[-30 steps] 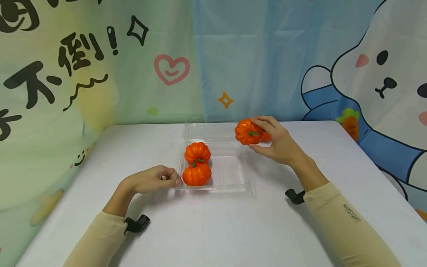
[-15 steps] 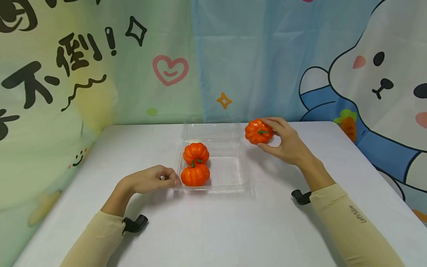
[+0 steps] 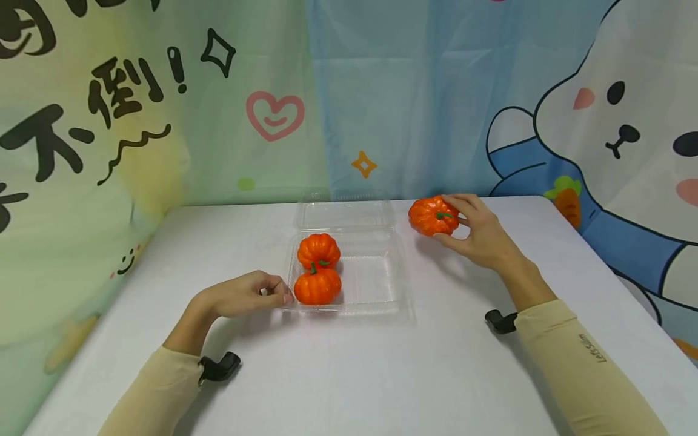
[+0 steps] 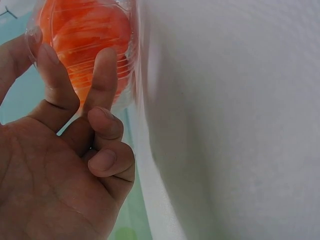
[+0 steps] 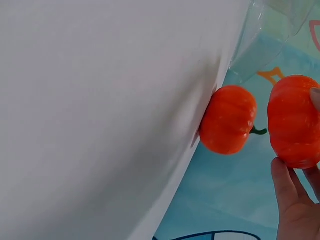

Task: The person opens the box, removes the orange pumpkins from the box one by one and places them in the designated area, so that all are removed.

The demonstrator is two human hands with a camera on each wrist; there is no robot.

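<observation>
My right hand (image 3: 482, 236) holds a small orange toy pumpkin (image 3: 431, 216) with a green stem, thumb below and fingers above. In the right wrist view that held pumpkin (image 5: 294, 122) is raised over another pumpkin (image 5: 228, 120), which sits on the white table and is hidden behind the held one in the head view. My left hand (image 3: 245, 295) pinches the near left corner of a clear plastic container (image 3: 376, 300) at its rim. Two more pumpkins, a rear one (image 3: 318, 249) and a front one (image 3: 316, 287), sit in the container's left side.
The container's clear lid (image 3: 346, 215) lies folded back toward the rear of the white table (image 3: 349, 375). A printed cloth backdrop (image 3: 436, 103) hangs directly behind the table's far edge. Black wrist mounts (image 3: 220, 366) stick out from both sleeves.
My right hand has carried its pumpkin to the right, away from the container's lid and over the other pumpkin. The left hand keeps its pinch on the container corner.
</observation>
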